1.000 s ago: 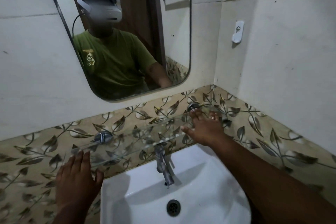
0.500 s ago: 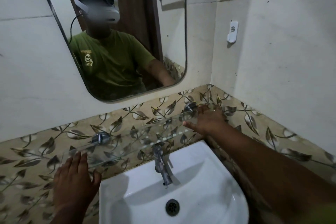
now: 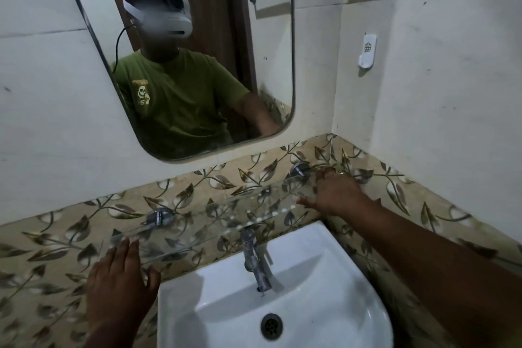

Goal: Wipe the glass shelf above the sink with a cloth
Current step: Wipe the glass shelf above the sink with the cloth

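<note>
Clear glass shelf [image 3: 214, 217] on two chrome brackets, against leaf-patterned tile, above white ceramic sink [image 3: 282, 305]. Left hand [image 3: 121, 282] flat, fingers spread, at near-left end; right hand [image 3: 336, 192] flat at far-right end, likely steadying or checking shelf. Both empty; no cloth visible.

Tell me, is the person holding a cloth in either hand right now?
No: the left hand and right hand both lie flat with open fingers at the ends of the glass shelf, and no cloth shows.

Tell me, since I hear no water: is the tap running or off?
Off, it appears: no stream falls from the tap, and the basin looks dry.
</note>
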Available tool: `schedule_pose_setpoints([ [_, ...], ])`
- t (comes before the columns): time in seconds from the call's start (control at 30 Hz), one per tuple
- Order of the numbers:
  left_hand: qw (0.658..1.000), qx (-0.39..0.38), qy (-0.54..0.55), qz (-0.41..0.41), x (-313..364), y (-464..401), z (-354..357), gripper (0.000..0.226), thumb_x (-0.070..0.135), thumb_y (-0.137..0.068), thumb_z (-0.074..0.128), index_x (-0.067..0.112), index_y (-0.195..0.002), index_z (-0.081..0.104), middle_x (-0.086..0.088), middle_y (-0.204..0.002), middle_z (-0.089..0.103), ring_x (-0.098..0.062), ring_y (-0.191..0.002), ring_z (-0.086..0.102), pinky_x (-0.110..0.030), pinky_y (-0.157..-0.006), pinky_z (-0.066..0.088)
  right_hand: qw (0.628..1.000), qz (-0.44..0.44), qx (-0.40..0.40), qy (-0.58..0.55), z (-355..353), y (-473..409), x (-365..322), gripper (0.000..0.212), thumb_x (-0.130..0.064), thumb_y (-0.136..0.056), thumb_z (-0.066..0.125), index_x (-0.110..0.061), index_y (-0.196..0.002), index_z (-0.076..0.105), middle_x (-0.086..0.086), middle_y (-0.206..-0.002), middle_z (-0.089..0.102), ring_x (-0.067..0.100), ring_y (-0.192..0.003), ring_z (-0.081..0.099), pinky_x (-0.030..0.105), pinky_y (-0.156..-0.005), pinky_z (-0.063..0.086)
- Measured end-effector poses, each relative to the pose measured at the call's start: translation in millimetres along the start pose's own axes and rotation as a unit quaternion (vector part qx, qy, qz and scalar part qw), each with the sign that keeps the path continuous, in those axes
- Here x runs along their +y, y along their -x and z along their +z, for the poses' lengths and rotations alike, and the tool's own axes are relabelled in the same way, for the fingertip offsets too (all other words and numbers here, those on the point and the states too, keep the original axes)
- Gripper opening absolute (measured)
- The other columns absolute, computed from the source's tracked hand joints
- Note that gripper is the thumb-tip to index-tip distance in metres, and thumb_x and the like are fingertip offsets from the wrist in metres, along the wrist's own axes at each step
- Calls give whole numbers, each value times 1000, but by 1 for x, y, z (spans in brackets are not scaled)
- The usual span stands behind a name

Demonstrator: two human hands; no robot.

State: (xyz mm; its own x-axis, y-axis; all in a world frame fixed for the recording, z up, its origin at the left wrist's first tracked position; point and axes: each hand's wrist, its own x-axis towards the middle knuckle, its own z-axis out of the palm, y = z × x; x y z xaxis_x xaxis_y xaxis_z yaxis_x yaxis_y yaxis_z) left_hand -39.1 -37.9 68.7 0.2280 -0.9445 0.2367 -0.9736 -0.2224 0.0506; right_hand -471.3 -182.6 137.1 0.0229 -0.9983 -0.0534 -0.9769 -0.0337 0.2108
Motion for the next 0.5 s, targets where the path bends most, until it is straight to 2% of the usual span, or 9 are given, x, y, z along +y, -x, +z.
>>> schedule_pose_setpoints([
  [0.13,1000,-5,-11,5,-3,-1,1,83,50,-69,42,-2,-132,58,-27,-138,58,-47,-125,55,-58,-104,38,999,-8,8,-39,-8,-12,2,119,-97,-78,21,-12,-160,28,14,-168,23,34,-148,33,46,-115,34],
  [0.23,1000,-4,-13,7,-4,-2,2,83,49,-70,42,-3,-132,58,-27,-138,58,-47,-125,55,-58,-104,38,998,-12,30,-45,4,0,9,122,-100,-72,22,-12,-155,40,17,-160,37,35,-139,46,46,-106,43],
  [0.33,1000,2,-13,9,-3,-3,4,82,49,-71,42,-4,-132,58,-28,-138,57,-48,-125,55,-59,-104,39,995,-37,72,-61,14,8,23,132,-106,-61,7,-15,-145,52,15,-150,50,33,-125,57,44,-95,51],
  [0.4,1000,1,-13,8,-4,-4,4,82,48,-71,42,-3,-132,58,-27,-138,58,-48,-125,55,-59,-104,39,993,-43,65,-89,9,4,26,136,-104,-56,-3,-16,-141,55,15,-148,52,31,-124,57,44,-95,50],
  [0.43,1000,5,-14,6,-5,-4,5,81,48,-71,41,-3,-132,58,-27,-138,58,-47,-125,55,-59,-103,39,993,-41,52,-97,5,1,24,132,-101,-61,-1,-15,-145,53,16,-151,49,32,-129,54,44,-98,48],
  [0.5,1000,10,-13,6,-5,-3,4,80,47,-72,42,-3,-132,58,-27,-138,58,-47,-125,55,-59,-103,39,995,-40,45,-85,1,-5,15,107,-90,-84,14,-12,-149,49,18,-154,46,33,-134,51,44,-102,45],
])
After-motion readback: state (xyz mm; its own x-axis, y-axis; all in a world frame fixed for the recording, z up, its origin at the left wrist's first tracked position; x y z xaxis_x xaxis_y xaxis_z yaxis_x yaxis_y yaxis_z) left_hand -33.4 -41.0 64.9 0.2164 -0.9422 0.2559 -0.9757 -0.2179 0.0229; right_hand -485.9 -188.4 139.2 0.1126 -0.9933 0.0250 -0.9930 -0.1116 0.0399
